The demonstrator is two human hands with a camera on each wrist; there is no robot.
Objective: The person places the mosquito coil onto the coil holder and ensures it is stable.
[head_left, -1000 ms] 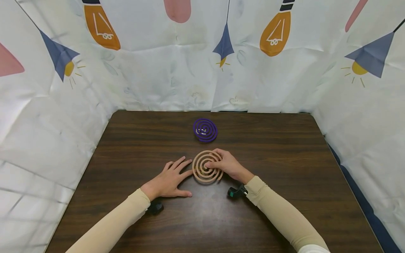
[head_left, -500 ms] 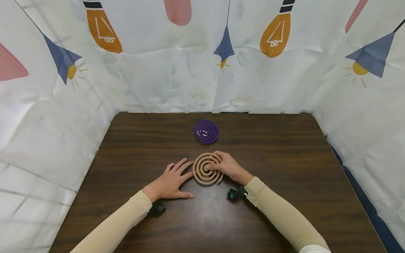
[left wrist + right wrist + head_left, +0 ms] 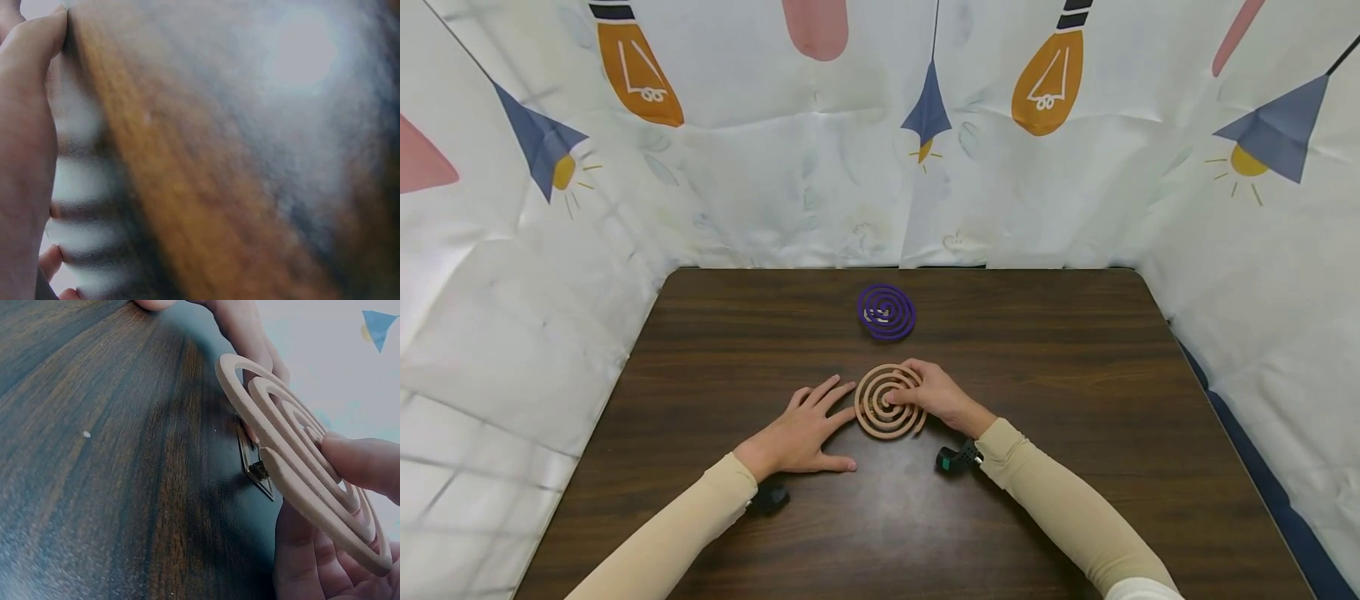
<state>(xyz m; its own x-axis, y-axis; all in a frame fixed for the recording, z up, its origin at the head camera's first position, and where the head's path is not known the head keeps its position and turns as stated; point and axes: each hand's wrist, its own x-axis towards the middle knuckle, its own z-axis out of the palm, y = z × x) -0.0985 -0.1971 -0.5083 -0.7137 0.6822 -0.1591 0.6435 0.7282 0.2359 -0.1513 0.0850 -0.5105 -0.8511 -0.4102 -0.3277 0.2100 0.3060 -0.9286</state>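
Observation:
In the head view, a tan mosquito coil (image 3: 859, 404) is pinched by my right hand (image 3: 946, 397), thumb on top near its centre and fingers at its far side and below. The right wrist view shows this coil (image 3: 312, 512) tilted, with a small thin metal stand (image 3: 257, 470) on the table beside it; whether they touch I cannot tell. My left hand (image 3: 805, 433) rests on the table with fingers spread. Its index fingertip reaches the coil's left edge, where the exact contact is hidden. Only part of the left hand (image 3: 28, 125) shows in the left wrist view.
Farther back on the dark wood-grain table (image 3: 1037, 350) is a purple mosquito coil (image 3: 904, 315), with a pale metal piece (image 3: 876, 316) showing through its rings. A printed white cloth (image 3: 737, 183) hangs behind and along both sides. Each wrist wears a small black camera (image 3: 770, 498).

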